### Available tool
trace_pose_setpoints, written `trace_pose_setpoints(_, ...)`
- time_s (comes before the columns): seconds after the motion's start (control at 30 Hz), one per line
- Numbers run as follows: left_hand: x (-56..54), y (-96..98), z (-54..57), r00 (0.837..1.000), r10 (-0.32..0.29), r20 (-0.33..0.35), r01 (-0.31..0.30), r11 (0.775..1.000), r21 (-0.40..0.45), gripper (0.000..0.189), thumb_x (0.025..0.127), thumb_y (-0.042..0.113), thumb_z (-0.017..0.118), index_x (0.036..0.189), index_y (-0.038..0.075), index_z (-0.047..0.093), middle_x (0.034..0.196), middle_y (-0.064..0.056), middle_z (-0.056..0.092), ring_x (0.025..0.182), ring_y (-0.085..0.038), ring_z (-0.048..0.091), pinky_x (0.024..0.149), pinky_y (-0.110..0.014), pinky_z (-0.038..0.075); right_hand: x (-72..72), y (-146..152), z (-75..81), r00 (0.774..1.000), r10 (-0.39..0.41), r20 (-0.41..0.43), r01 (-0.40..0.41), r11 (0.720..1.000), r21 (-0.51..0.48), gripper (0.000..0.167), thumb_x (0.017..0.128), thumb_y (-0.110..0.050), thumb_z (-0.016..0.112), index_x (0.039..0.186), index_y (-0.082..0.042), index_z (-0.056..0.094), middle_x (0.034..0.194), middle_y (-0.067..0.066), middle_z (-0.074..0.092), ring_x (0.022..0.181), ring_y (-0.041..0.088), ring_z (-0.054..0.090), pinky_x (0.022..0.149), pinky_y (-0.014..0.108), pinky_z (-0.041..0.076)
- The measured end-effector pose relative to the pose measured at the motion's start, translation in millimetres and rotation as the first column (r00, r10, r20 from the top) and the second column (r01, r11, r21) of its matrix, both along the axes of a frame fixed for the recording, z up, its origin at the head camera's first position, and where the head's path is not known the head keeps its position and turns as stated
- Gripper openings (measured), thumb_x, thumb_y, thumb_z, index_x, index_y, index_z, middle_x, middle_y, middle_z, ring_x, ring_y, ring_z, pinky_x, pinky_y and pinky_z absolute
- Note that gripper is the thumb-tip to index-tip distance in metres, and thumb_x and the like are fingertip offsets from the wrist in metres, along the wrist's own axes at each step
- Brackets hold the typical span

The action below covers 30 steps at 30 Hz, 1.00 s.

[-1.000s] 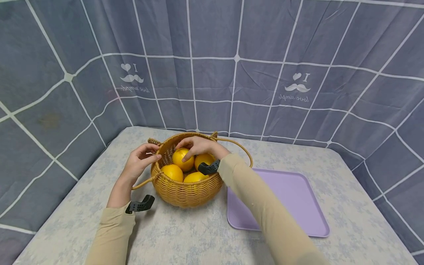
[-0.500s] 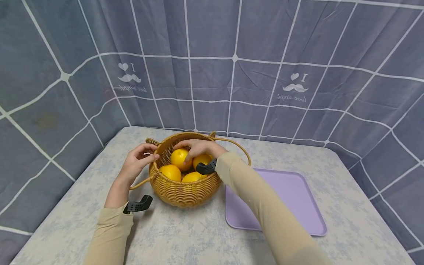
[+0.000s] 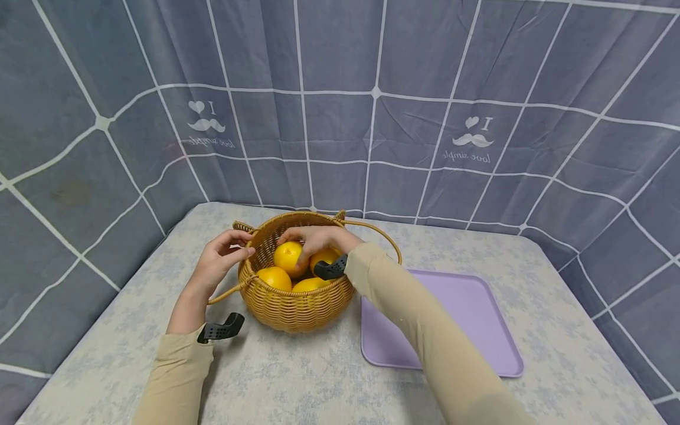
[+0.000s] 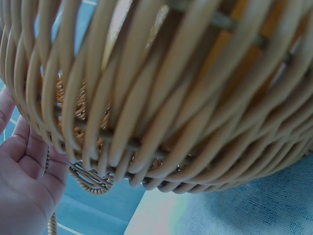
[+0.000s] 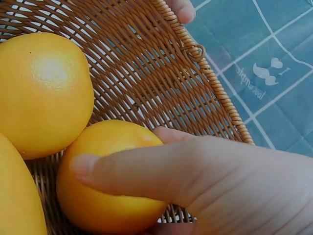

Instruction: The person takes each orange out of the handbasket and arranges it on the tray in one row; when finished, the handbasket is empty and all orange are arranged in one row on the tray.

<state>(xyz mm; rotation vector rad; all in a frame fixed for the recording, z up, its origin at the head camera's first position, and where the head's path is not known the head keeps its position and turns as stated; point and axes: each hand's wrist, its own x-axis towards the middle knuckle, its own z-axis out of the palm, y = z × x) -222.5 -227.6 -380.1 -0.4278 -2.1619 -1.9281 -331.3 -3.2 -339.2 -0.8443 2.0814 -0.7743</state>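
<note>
A round wicker basket (image 3: 297, 310) holds several oranges. My right hand (image 3: 319, 237) reaches over its rim and grips one orange (image 3: 285, 255) inside, near the back. In the right wrist view the thumb lies across that orange (image 5: 107, 210), with the other fingers mostly hidden behind it. Another orange (image 5: 44, 98) touches it there. At the basket's left rim, my left hand (image 3: 218, 260) pinches the edge between thumb and fingers. The left wrist view has the left hand (image 4: 29, 181) against the basket's woven side (image 4: 161, 98).
A flat lilac tray (image 3: 467, 313) lies on the patterned tabletop (image 3: 297, 378) to the right of the basket, partly under my right forearm. The basket's thin handle (image 3: 385, 233) sticks out on the right. A grid-patterned curtain (image 3: 340, 130) hangs behind the table.
My right hand and the orange in it sit slightly lower in the basket than half a second ago. The left hand stays at the rim. The head view shifted a little.
</note>
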Motion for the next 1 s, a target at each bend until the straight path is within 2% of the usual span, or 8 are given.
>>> trace_pose_setpoints(0.17, 0.5, -0.1, 0.6, 1.0, 0.0, -0.003, 0.0, 1.0, 0.004, 0.023, 0.088, 0.0, 0.062, 0.109, -0.004, 0.056, 0.097, 0.0, 0.052, 0.086, -0.015, 0.051, 0.074, -0.018, 0.046, 0.9, -0.3, 1.1, 1.0, 0.002, -0.015, -0.001, 1.0, 0.019, 0.077, 0.073, -0.007, 0.077, 0.139, -0.026, 0.042, 0.136, 0.002, 0.038, 0.108, 0.02, 0.047, 0.085, 0.032, 0.044)
trace_pose_setpoints(0.33, 0.2, -0.3, 1.1, 1.0, 0.003, -0.002, -0.003, 1.0, 0.003, 0.022, 0.088, 0.001, 0.062, 0.109, -0.004, 0.056, 0.096, 0.0, 0.052, 0.085, -0.015, 0.052, 0.074, -0.018, 0.046, 1.6, -0.4, 2.0, 0.999, 0.022, -0.036, -0.023, 1.0, -0.01, 0.081, 0.071, -0.01, 0.08, 0.14, -0.028, 0.041, 0.133, 0.003, 0.04, 0.108, 0.021, 0.048, 0.086, 0.033, 0.043)
trace_pose_setpoints(0.63, 0.1, -0.3, 0.2, 1.0, 0.01, 0.002, -0.01, 1.0, -0.013, 0.022, 0.089, 0.002, 0.062, 0.109, -0.003, 0.056, 0.097, 0.0, 0.052, 0.087, -0.014, 0.05, 0.074, -0.018, 0.045, 3.0, 1.6, 2.6, 0.998, 0.048, 0.04, -0.043, 0.993, -0.109, 0.078, 0.068, -0.012, 0.081, 0.137, -0.023, 0.044, 0.123, 0.003, 0.047, 0.101, 0.022, 0.054, 0.081, 0.032, 0.049)
trace_pose_setpoints(1.0, 1.3, 0.5, 1.4, 1.0, 0.019, 0.004, -0.019, 0.999, -0.029, 0.024, 0.089, 0.002, 0.062, 0.111, -0.006, 0.055, 0.097, 0.001, 0.052, 0.088, -0.013, 0.05, 0.075, -0.017, 0.045, 2.1, 1.1, 2.6, 0.995, 0.085, 0.054, -0.075, 0.982, -0.173, 0.065, 0.07, -0.003, 0.074, 0.126, -0.016, 0.043, 0.12, 0.008, 0.046, 0.098, 0.022, 0.053, 0.081, 0.032, 0.048)
